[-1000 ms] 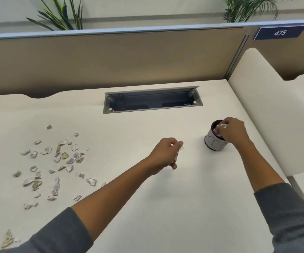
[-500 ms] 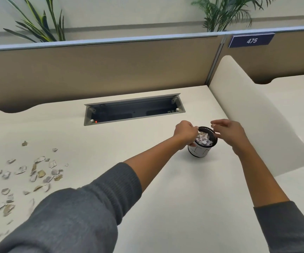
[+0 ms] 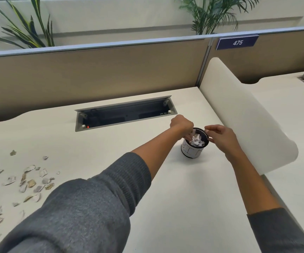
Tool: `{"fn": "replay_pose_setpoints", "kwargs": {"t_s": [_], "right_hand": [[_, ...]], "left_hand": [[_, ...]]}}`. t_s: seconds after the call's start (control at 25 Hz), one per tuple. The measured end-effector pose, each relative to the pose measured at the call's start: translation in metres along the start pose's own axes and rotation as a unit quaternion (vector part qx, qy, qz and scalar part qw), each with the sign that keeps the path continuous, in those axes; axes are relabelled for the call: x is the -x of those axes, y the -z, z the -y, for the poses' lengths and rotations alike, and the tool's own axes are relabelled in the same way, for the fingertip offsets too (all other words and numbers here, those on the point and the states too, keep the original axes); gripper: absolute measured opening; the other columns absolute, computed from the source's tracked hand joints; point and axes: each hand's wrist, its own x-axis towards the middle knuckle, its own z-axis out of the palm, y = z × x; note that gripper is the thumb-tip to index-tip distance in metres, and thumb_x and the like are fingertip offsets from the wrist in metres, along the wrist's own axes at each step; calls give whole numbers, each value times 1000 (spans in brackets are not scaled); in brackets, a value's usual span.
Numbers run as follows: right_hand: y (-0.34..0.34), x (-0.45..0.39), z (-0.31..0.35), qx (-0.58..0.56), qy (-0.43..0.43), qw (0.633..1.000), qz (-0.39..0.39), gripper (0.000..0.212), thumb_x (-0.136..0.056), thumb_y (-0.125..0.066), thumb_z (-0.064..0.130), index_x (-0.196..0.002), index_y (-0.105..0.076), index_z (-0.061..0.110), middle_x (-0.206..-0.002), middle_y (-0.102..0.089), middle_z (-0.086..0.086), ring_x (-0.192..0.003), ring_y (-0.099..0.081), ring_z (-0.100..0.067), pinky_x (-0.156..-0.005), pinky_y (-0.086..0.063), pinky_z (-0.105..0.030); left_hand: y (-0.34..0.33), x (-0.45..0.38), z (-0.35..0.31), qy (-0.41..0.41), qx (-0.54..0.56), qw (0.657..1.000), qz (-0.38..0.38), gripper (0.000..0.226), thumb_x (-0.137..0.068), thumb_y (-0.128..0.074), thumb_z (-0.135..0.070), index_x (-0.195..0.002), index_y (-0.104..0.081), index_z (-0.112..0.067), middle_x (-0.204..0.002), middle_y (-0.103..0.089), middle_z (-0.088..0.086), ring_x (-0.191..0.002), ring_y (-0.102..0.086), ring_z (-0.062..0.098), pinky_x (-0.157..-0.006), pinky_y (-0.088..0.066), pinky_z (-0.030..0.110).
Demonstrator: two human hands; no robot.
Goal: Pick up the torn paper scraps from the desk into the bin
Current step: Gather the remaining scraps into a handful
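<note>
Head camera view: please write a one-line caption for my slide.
Left hand drops scraps into the small bin, right hand at its rim; many paper scraps remain on the desk.

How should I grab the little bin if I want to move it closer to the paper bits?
Wrap a hand round the white side wall of the bin, low down, coming from the near side. It stands upright, is round, and its open top brims with scraps, so gripping the rim or tipping it would likely spill them.

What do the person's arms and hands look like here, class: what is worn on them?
Both arms wear grey knitted sleeves with ribbed cuffs, pushed up so the forearms are bare. The left hand and right hand are bare: no gloves, and no rings or watch that can be seen.
</note>
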Motion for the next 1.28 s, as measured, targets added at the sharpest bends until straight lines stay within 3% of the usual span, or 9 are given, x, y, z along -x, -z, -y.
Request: {"fn": "replay_pose_setpoints", "kwargs": {"t_s": [0.08,0.16,0.32,0.52,0.72,0.84,1.0,1.12,1.28], "right_hand": [[0,2,1,1,5,1000,-2,13,-87,-66,14,-98,-73,18,-99,-73,-6,-89,-69,-17,-90,-56,-38],[-1,4,3,-3,10,1000,-5,14,-88,-65,12,-98,-72,17,-99,-73,-7,-88,-68,-16,-91,-56,-39],[-15,17,8,-5,9,1000,-14,14,-88,-64,12,-92,-73,22,-97,-73,-6,-85,-68,-15,-91,-56,-38],[-65,53,26,28,57,998,23,17,-89,-62,12,-102,-73,16,-96,-74,-2,-84,-68,-15,-83,-53,-26],[-131,91,29,50,79,989,111,16,-91,-62,11,-100,-73,17,-95,-74,1,-86,-71,-15,-85,-56,-30],[-175,128,22,70,76,980,168,16,-90,-62,14,-98,-73,22,-93,-74,6,-87,-71,-12,-79,-52,-21],[-231,180,5,107,85,960,244,16,-85,-68,21,-100,-69,26,-99,-71,11,-89,-65,2,-75,-51,-15],[-267,218,-12,138,105,935,308,39,-82,-74,31,-118,-60,27,-119,-60,15,-104,-59,1,-91,-52,-23],[-301,269,-34,223,200,887,351,77,-83,-70,45,-147,-30,24,-148,-29,18,-134,-32,1,-108,-30,-18]], "left_hand": [[7,1,1,11,47,998,45,25,-84,-38,-4,-99,-54,9,-67,-70,24,-69,-72,41,-75,-60,40],[15,7,5,8,94,992,83,35,-87,-35,-5,-112,-52,14,-87,-68,26,-71,-71,39,-84,-59,45],[36,31,22,-20,178,980,85,34,-96,-39,-8,-122,-51,10,-105,-65,27,-88,-65,37,-78,-60,43],[72,72,85,-81,86,992,35,32,-91,-52,-14,-119,-66,-8,-107,-71,7,-106,-64,24,-90,-56,36],[124,115,166,-94,33,994,-43,32,-93,-51,-19,-121,-65,-21,-119,-68,-2,-109,-62,14,-88,-51,28],[154,142,222,-87,13,992,-86,34,-93,-49,-18,-124,-64,-21,-125,-66,-4,-113,-61,10,-91,-51,24],[191,185,300,-89,-31,977,-189,31,-94,-53,-18,-123,-63,-22,-127,-63,-11,-121,-54,4,-95,-36,16],[213,225,358,-65,-42,954,-290,32,-93,-54,-19,-124,-59,-23,-129,-59,-13,-123,-51,6,-99,-36,20],[230,268,427,-20,-136,921,-364,47,-88,-61,-25,-133,-48,-20,-139,-49,-4,-132,-43,18,-111,-36,38]]}}
